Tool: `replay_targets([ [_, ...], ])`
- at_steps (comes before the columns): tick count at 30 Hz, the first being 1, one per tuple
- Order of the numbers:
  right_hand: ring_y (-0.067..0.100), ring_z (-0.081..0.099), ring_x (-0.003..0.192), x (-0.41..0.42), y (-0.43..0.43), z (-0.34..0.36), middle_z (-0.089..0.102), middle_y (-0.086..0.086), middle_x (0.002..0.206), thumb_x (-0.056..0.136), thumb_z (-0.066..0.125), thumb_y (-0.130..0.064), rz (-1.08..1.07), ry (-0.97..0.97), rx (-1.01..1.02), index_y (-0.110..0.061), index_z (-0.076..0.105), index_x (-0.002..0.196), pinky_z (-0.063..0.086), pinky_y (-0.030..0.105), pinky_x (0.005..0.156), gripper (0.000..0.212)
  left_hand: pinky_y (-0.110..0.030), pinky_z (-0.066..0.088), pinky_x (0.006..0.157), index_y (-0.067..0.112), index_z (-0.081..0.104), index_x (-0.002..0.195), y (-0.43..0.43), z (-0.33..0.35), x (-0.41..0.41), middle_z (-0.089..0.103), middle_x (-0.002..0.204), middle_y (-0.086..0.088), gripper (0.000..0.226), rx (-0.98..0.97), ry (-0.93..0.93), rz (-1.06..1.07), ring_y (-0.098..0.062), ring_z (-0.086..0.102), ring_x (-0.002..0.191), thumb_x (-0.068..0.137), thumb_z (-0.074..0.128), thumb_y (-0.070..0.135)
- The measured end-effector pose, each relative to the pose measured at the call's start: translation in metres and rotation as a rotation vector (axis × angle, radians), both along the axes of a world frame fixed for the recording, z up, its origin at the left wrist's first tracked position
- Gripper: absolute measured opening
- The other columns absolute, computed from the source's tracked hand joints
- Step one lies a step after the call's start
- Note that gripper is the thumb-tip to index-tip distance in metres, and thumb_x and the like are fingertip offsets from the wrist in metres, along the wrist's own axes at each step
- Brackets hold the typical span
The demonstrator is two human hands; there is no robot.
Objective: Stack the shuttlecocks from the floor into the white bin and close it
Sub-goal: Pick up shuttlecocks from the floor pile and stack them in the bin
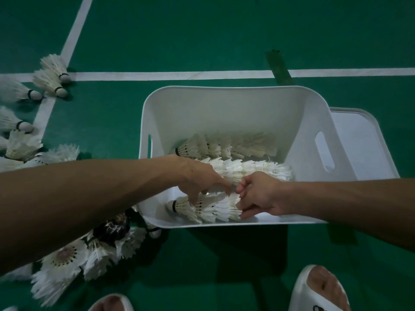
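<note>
- Gripping nested shuttlecock stack (208, 208) with left hand (201, 180) and right hand (258, 196), both curled round it, inside white bin (224, 88) by near wall
- Probably feather-light, crushable; best held loosely near cork (173, 205)

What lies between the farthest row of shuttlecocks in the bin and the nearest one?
A middle row of shuttlecocks, lying lengthwise in the white bin; the head view shows it.
</note>
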State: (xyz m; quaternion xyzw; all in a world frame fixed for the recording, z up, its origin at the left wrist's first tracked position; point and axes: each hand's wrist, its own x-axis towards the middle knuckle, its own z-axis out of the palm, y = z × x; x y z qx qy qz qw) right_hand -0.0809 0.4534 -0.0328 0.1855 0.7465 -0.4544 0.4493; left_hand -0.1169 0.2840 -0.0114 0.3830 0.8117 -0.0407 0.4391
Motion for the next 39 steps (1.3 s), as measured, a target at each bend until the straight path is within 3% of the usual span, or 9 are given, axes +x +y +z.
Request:
replay_targets([
  [7, 0.029, 0.064, 0.065, -0.008, 0.003, 0.023, 0.060, 0.019, 0.086, 0.076, 0.073, 0.009, 0.219, 0.076, 0.082, -0.005, 0.050, 0.095, 0.061, 0.041, 0.068, 0.034, -0.033, 0.045, 0.084, 0.038, 0.018, 0.148, -0.005, 0.004, 0.005, 0.061, 0.126, -0.002, 0.090, 0.016, 0.031, 0.036, -0.018, 0.055, 0.099, 0.081, 0.074, 0.019],
  [10, 0.031, 0.069, 0.069, -0.012, 0.008, 0.039, 0.063, 0.020, 0.090, 0.075, 0.079, 0.000, 0.342, 0.170, 0.172, 0.000, 0.055, 0.096, 0.061, 0.034, 0.061, 0.032, -0.032, 0.043, 0.087, 0.033, 0.024, 0.147, -0.010, 0.010, 0.011, 0.059, 0.128, 0.000, 0.080, 0.036, 0.050, 0.088, -0.016, 0.053, 0.100, 0.084, 0.072, 0.024],
  [13, 0.030, 0.070, 0.073, -0.013, 0.006, 0.054, 0.068, 0.019, 0.089, 0.076, 0.080, -0.009, 0.460, 0.329, 0.252, 0.000, 0.058, 0.092, 0.061, 0.035, 0.061, 0.028, -0.034, 0.042, 0.093, 0.025, 0.032, 0.144, -0.012, 0.021, 0.019, 0.055, 0.131, -0.001, 0.067, 0.053, 0.124, 0.128, -0.019, 0.052, 0.110, 0.087, 0.067, 0.029],
  [16, 0.020, 0.065, 0.084, -0.014, -0.006, 0.073, 0.068, 0.005, 0.098, 0.075, 0.081, -0.026, 0.709, 0.583, 0.416, -0.008, 0.064, 0.096, 0.055, 0.032, 0.073, 0.032, -0.036, 0.040, 0.101, 0.018, 0.037, 0.142, -0.017, 0.039, 0.025, 0.052, 0.135, -0.005, 0.061, 0.094, 0.268, 0.179, -0.023, 0.049, 0.120, 0.089, 0.064, 0.032],
  [20, 0.023, 0.060, 0.101, -0.020, -0.027, 0.094, 0.066, 0.005, 0.115, 0.077, 0.078, -0.037, 0.879, 0.805, 0.499, -0.013, 0.063, 0.114, 0.045, 0.028, 0.079, 0.047, -0.030, 0.039, 0.093, 0.017, 0.045, 0.137, -0.032, 0.066, 0.021, 0.053, 0.129, -0.006, 0.054, 0.143, 0.457, 0.288, -0.023, 0.050, 0.116, 0.089, 0.063, 0.035],
  [24, 0.025, 0.059, 0.101, -0.027, -0.049, 0.111, 0.064, 0.007, 0.119, 0.078, 0.077, -0.038, 0.937, 0.930, 0.531, -0.016, 0.059, 0.122, 0.051, 0.036, 0.086, 0.053, -0.035, 0.040, 0.100, 0.018, 0.051, 0.131, -0.063, 0.090, 0.019, 0.050, 0.131, -0.006, 0.048, 0.172, 0.629, 0.380, -0.025, 0.047, 0.118, 0.088, 0.063, 0.036],
  [29, 0.024, 0.056, 0.105, -0.038, -0.089, 0.136, 0.063, 0.007, 0.121, 0.080, 0.074, -0.040, 0.957, 1.079, 0.497, -0.014, 0.060, 0.122, 0.042, 0.030, 0.085, 0.051, -0.037, 0.042, 0.098, 0.016, 0.059, 0.121, -0.119, 0.113, 0.021, 0.053, 0.121, -0.007, 0.038, 0.223, 0.756, 0.573, -0.025, 0.051, 0.111, 0.087, 0.064, 0.031],
  [34, 0.025, 0.056, 0.115, -0.059, -0.138, 0.153, 0.061, 0.009, 0.127, 0.084, 0.071, -0.039, 0.903, 1.171, 0.396, -0.012, 0.061, 0.123, 0.045, 0.037, 0.100, 0.049, -0.034, 0.039, 0.100, 0.013, 0.057, 0.124, -0.189, 0.103, 0.030, 0.054, 0.123, -0.008, 0.040, 0.106, 0.711, 0.746, -0.022, 0.051, 0.111, 0.088, 0.064, 0.029],
  [39, 0.025, 0.057, 0.116, -0.061, -0.188, 0.145, 0.064, 0.008, 0.125, 0.085, 0.071, -0.037, 0.978, 1.213, 0.324, -0.012, 0.063, 0.122, 0.044, 0.032, 0.099, 0.046, -0.034, 0.039, 0.099, 0.013, 0.056, 0.126, -0.243, 0.081, 0.040, 0.055, 0.129, -0.009, 0.041, 0.075, 0.601, 0.925, -0.024, 0.052, 0.116, 0.089, 0.064, 0.029],
])
